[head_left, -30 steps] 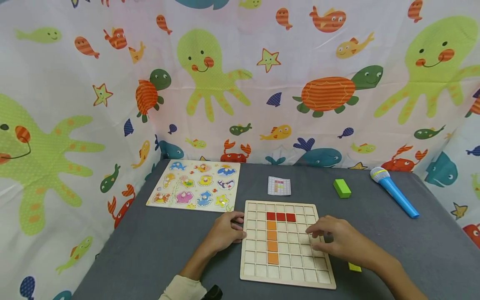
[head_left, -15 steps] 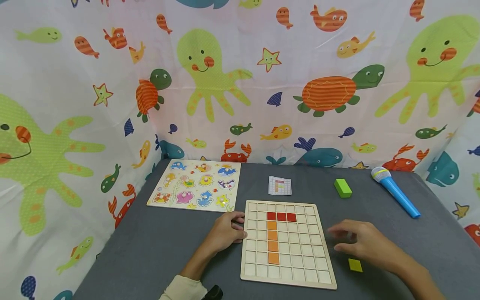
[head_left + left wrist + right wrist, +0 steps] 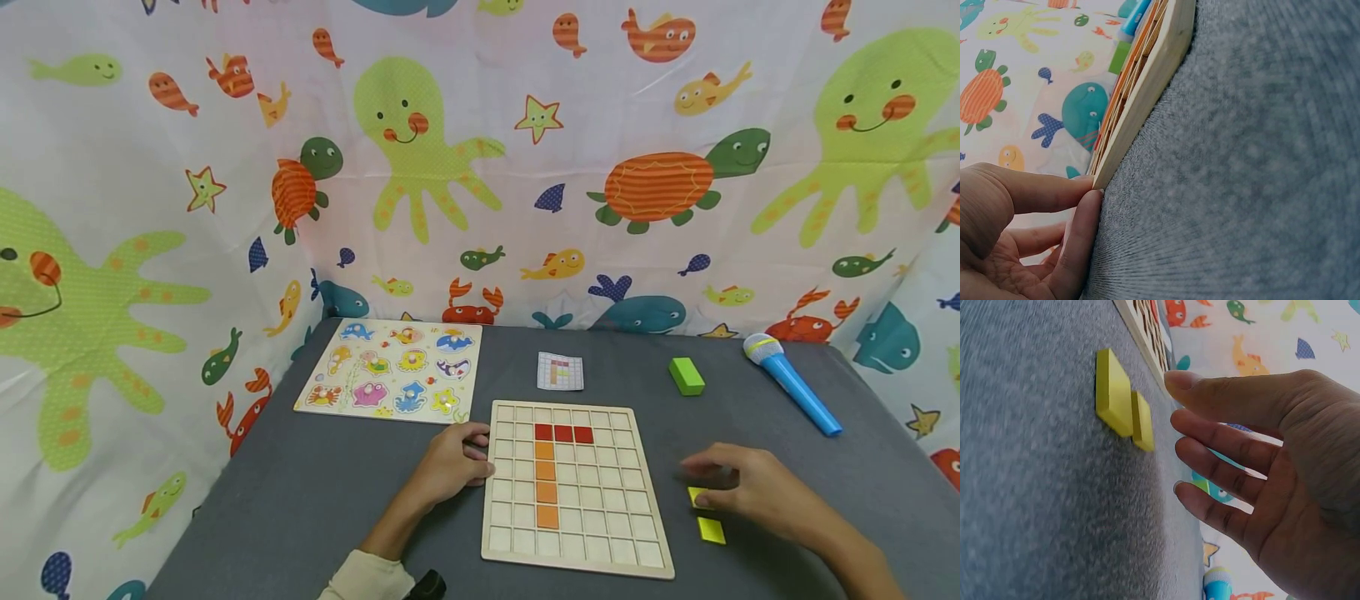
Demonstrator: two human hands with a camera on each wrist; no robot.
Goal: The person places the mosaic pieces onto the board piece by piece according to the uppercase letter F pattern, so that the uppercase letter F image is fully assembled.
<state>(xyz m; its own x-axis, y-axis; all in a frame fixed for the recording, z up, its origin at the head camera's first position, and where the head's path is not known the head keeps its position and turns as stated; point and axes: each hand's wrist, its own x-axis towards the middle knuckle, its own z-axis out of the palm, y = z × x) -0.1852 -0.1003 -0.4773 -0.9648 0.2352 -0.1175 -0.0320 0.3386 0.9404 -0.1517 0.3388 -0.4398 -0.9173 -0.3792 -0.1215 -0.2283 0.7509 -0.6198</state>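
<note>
A wooden grid board (image 3: 609,500) lies on the table, with several red tiles (image 3: 563,434) in a row and several orange tiles (image 3: 547,472) in a column below them. My left hand (image 3: 450,458) holds the board's left edge, its thumb and a finger meeting at the rim in the left wrist view. To the right of the board, my right hand (image 3: 761,490) hovers with fingers apart and nothing held. Close by it are two yellow tiles, a nearer one (image 3: 711,531) and a farther one (image 3: 694,497) partly covered by the thumb in the head view.
Behind the board lies a small printed grid card (image 3: 560,372). A green block (image 3: 686,377) and a blue toy microphone (image 3: 792,385) are at the back right. A sea-animal puzzle board (image 3: 390,367) sits at the back left. A printed curtain (image 3: 480,192) encloses the table's back and sides.
My right hand has moved right, from over the board's right columns to beside the yellow tiles, and both tiles have come into view. My left hand and the board have stayed put.
</note>
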